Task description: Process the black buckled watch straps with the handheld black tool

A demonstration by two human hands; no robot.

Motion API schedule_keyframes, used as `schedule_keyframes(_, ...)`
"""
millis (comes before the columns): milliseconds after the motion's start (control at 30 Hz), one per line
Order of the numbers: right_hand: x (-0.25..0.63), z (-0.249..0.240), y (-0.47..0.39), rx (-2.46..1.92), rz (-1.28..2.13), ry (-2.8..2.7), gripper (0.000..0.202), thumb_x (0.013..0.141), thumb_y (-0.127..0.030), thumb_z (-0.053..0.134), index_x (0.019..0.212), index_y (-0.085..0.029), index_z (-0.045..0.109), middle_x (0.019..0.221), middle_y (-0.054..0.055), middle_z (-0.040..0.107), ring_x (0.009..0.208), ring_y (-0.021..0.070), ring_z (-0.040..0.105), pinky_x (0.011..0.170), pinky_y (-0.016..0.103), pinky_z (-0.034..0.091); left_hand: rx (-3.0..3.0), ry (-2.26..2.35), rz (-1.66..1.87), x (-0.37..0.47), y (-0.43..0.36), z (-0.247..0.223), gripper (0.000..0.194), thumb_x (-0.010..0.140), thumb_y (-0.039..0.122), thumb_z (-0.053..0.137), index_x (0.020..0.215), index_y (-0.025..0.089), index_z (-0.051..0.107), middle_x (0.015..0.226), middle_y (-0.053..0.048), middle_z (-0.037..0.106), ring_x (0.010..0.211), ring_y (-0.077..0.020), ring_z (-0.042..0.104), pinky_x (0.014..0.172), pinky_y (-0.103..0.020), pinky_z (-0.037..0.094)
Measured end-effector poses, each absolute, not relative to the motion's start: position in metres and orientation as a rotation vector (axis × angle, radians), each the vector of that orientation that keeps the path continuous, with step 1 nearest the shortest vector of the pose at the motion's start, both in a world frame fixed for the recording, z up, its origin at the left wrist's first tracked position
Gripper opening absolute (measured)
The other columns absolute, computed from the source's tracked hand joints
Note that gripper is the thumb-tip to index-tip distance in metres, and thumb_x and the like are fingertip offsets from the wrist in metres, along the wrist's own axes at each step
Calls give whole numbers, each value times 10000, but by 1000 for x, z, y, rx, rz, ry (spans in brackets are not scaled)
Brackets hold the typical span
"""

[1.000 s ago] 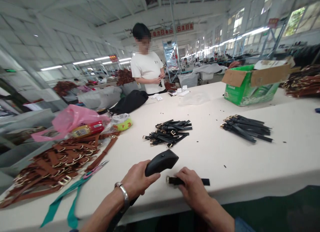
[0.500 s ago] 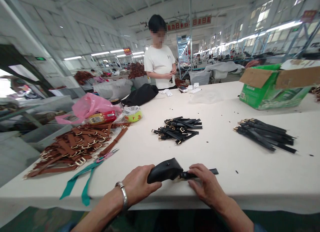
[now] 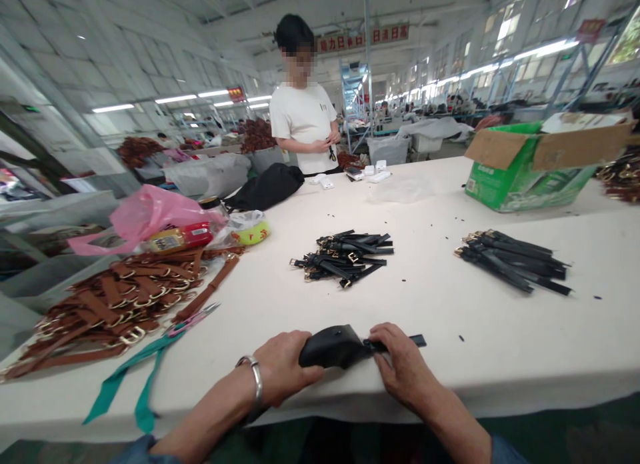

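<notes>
My left hand, with a silver bangle at the wrist, is wrapped round a black handheld device. The front end of the device meets a short black strap near the table's front edge. My right hand has its fingers closed on that strap, whose flat end sticks out to the right. Beyond my hands lies a pile of black straps with gold buckles. A second bundle of black straps lies farther right.
Brown straps, scissors with teal cloth and a pink bag lie left. A green box stands back right. Across the white table a person in a white shirt stands beside a black bag.
The fingers of my right hand have closed in on the strap, nearer the device. The camera view has shifted, so the table items appear farther left.
</notes>
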State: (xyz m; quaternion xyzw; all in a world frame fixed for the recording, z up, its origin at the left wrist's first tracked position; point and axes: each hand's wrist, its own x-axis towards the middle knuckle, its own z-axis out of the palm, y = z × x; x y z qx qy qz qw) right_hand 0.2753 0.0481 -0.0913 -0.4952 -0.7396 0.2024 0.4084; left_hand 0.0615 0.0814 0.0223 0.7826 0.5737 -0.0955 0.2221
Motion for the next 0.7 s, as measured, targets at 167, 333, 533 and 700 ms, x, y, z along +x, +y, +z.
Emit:
schedule_keyframes(167,270,-96,43,-1291,383,-1930,346,721,-46,422,1022,-160,549,1044,102,532,979,200,484,866,361,428,1951,1591,-203,61,84,15,371,670,460,468,920,194,538,709,-17,634,373,-123,531,331,-209,350)
schedule_keyframes(333,266,-101,35,-1350,235,-2013,389,762,-51,392,1119,-142,516,1130,131,510,1043,223,455,892,390,426,2059,1622,-116,63,84,19,330,662,437,503,873,193,569,702,-24,649,430,-114,550,412,-202,373)
schedule_keyframes(533,268,-103,35,-1365,204,-2006,343,786,-82,397,1087,-159,543,1143,122,510,1043,225,462,886,392,439,2074,1713,-133,52,86,23,336,680,444,469,877,191,570,710,-31,648,455,-138,563,424,-225,372)
schedule_keyframes(700,267,-104,36,-1346,211,-1988,331,791,-91,399,1076,-163,550,1111,122,527,1018,222,476,863,387,453,2311,1677,-155,53,69,23,266,655,423,500,811,224,582,766,-40,648,702,-204,599,575,-266,413)
